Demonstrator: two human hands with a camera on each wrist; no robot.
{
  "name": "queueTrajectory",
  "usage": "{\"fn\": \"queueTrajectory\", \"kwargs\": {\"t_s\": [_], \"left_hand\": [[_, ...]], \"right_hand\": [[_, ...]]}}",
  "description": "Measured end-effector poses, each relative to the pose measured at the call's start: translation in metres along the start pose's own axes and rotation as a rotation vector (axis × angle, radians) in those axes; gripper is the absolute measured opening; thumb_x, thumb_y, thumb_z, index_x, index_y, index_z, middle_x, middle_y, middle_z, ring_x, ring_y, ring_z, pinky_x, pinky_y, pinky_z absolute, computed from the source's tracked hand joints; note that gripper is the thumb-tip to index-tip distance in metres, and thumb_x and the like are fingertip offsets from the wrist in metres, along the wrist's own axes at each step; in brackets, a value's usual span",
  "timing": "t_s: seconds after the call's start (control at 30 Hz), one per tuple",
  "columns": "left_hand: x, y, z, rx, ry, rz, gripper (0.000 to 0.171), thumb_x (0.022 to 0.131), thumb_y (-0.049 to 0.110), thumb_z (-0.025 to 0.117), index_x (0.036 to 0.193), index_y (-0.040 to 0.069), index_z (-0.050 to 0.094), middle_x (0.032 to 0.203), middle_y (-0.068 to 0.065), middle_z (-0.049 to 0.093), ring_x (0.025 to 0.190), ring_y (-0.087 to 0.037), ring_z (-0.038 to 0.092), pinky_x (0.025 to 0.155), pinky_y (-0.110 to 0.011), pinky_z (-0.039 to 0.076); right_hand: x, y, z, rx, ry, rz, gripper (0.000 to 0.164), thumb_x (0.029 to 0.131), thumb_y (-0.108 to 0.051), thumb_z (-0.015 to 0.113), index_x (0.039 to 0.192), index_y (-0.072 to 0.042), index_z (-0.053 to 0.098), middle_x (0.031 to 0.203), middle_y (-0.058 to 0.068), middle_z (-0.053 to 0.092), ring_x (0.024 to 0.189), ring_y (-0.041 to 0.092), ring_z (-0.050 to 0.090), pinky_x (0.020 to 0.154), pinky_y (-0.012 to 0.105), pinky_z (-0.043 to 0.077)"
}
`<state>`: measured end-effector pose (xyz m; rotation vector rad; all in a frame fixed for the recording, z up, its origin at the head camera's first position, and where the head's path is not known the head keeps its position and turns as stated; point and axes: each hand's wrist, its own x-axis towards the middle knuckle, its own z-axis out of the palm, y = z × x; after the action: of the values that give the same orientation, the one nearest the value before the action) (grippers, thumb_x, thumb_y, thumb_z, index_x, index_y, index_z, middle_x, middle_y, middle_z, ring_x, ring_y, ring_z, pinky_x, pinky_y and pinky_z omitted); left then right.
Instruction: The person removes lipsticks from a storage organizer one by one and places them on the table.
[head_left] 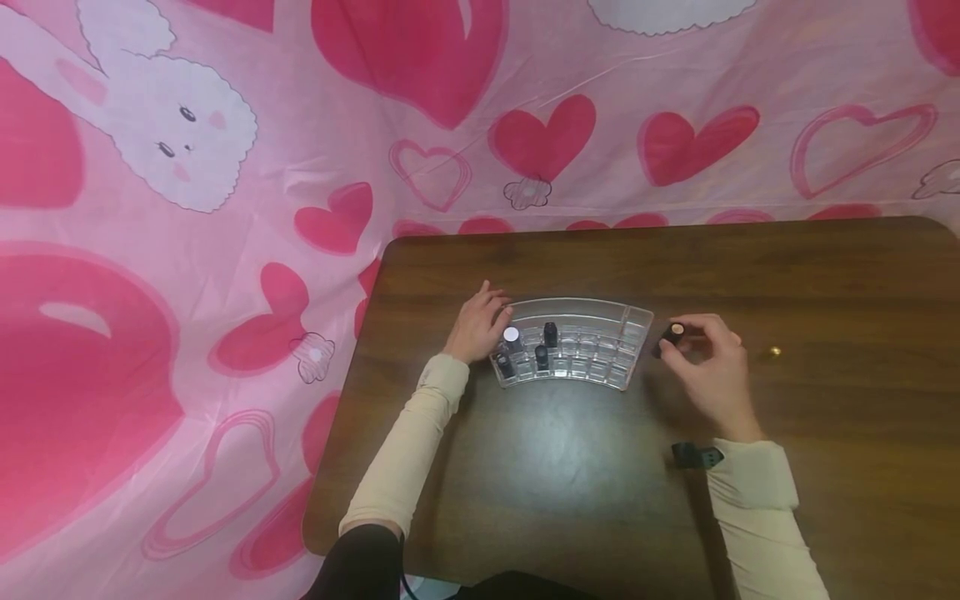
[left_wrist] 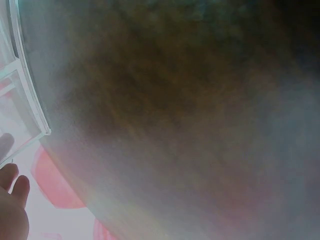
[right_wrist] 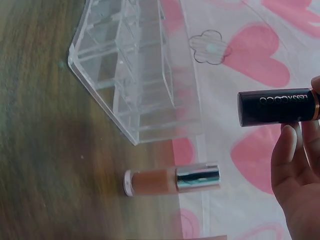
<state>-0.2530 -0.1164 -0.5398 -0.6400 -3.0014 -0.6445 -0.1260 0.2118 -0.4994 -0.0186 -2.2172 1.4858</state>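
Note:
My right hand (head_left: 716, 375) pinches a black lipstick tube (right_wrist: 275, 107) between thumb and fingers, to the right of a clear acrylic organizer. White lettering and a thin gold ring show on the tube in the right wrist view. The fan-shaped organizer (head_left: 573, 308) has rows of small compartments. Standing in its left part are three black tubes (head_left: 551, 335) and a white-topped container (head_left: 512, 335). At the organizer's left end rests my left hand (head_left: 476, 327), its fingers loosely extended along the edge; only some of its fingers (left_wrist: 21, 190) show in the left wrist view.
A bottle of tan liquid (right_wrist: 150, 181) with a shiny cap stands on the brown wooden table (head_left: 555, 492), right of the organizer. From above, a small gold top (head_left: 775, 352) shows beyond my right hand. Pink heart-patterned cloth (head_left: 450, 192) hangs behind and left of the table.

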Motion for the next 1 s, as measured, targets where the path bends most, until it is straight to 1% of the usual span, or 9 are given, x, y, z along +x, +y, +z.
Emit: {"fn": "queueTrajectory", "kwargs": {"t_s": [0.13, 0.27, 0.43, 0.67, 0.87, 1.0], "left_hand": [[0.000, 0.000, 0.000, -0.003, 0.000, 0.002, 0.050, 0.100, 0.044, 0.034, 0.130, 0.012, 0.059, 0.147, -0.006, 0.048, 0.151, -0.021, 0.017, 0.120, -0.044, 0.023], [0.000, 0.001, -0.001, -0.008, -0.010, -0.007, 0.050, 0.100, 0.044, 0.035, 0.131, 0.013, 0.059, 0.147, -0.005, 0.048, 0.151, -0.021, 0.016, 0.121, -0.044, 0.022], [-0.001, 0.001, -0.001, 0.003, -0.016, -0.006, 0.053, 0.100, 0.046, 0.032, 0.132, 0.013, 0.058, 0.148, -0.005, 0.047, 0.151, -0.020, 0.015, 0.121, -0.044, 0.022], [0.001, 0.000, -0.001, 0.003, -0.017, -0.010, 0.050, 0.100, 0.045, 0.034, 0.131, 0.013, 0.058, 0.148, -0.005, 0.047, 0.151, -0.019, 0.015, 0.121, -0.043, 0.022], [0.000, 0.000, -0.001, 0.005, -0.021, -0.015, 0.048, 0.101, 0.043, 0.036, 0.132, 0.013, 0.058, 0.148, -0.005, 0.047, 0.151, -0.019, 0.015, 0.121, -0.043, 0.021], [-0.001, 0.001, -0.001, 0.007, -0.027, -0.018, 0.048, 0.101, 0.043, 0.036, 0.132, 0.013, 0.058, 0.148, -0.004, 0.047, 0.151, -0.019, 0.015, 0.121, -0.043, 0.021]], "right_hand": [[0.002, 0.005, -0.004, 0.030, 0.018, -0.029, 0.030, 0.074, 0.013, 0.070, 0.103, 0.006, 0.065, 0.093, -0.022, 0.057, 0.076, -0.001, 0.054, 0.070, 0.008, 0.044], [0.004, 0.003, -0.009, 0.046, 0.030, -0.040, 0.030, 0.074, 0.014, 0.070, 0.103, 0.007, 0.064, 0.095, -0.022, 0.059, 0.079, -0.003, 0.054, 0.071, 0.009, 0.045], [0.004, -0.001, -0.016, 0.049, 0.043, -0.011, 0.030, 0.075, 0.012, 0.069, 0.104, 0.008, 0.063, 0.095, -0.024, 0.060, 0.076, -0.002, 0.055, 0.068, 0.008, 0.046], [0.006, -0.001, -0.027, 0.015, 0.069, 0.030, 0.032, 0.076, 0.010, 0.068, 0.107, 0.007, 0.063, 0.094, -0.021, 0.058, 0.073, 0.006, 0.054, 0.066, 0.007, 0.045], [0.007, 0.001, -0.035, -0.019, 0.071, 0.070, 0.034, 0.078, 0.008, 0.068, 0.111, 0.006, 0.062, 0.096, -0.022, 0.057, 0.081, -0.001, 0.055, 0.074, 0.005, 0.046], [0.007, 0.003, -0.040, -0.035, 0.095, 0.077, 0.034, 0.078, 0.007, 0.068, 0.111, 0.005, 0.063, 0.097, -0.023, 0.057, 0.080, -0.001, 0.055, 0.072, 0.005, 0.045]]}}
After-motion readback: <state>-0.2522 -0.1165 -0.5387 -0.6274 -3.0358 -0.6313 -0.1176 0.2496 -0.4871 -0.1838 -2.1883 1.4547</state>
